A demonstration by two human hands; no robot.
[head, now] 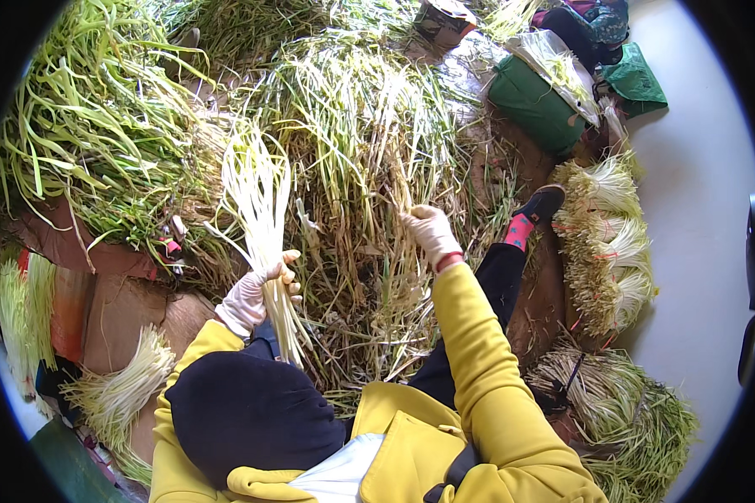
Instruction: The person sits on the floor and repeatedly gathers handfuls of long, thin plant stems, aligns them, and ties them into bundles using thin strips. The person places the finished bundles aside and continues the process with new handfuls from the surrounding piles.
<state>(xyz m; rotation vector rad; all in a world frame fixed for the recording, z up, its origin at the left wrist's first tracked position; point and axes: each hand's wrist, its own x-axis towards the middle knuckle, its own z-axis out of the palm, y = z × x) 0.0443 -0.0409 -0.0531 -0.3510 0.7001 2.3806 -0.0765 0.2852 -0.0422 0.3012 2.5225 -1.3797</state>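
My left hand (261,292), in a pale glove with bare fingertips, grips a bundle of pale yellow-green leafy stalks (261,207). The bundle stands above the fist, with its white stem ends below it. To the right, my right hand (429,231), in a similar glove, is closed around a few dry brownish stalks or leaves (401,188). These lie against a large heap of green and withered stalks (352,126) in front of me. My fingers partly hide what the right hand holds.
Tied bundles of pale stalks (604,245) line the right side, with a larger green bundle (635,409) nearer me. Another heap (100,138) rises at the left, above a loose pale bundle (126,383). A green sack (535,104) and a partly visible person (588,31) are at the upper right.
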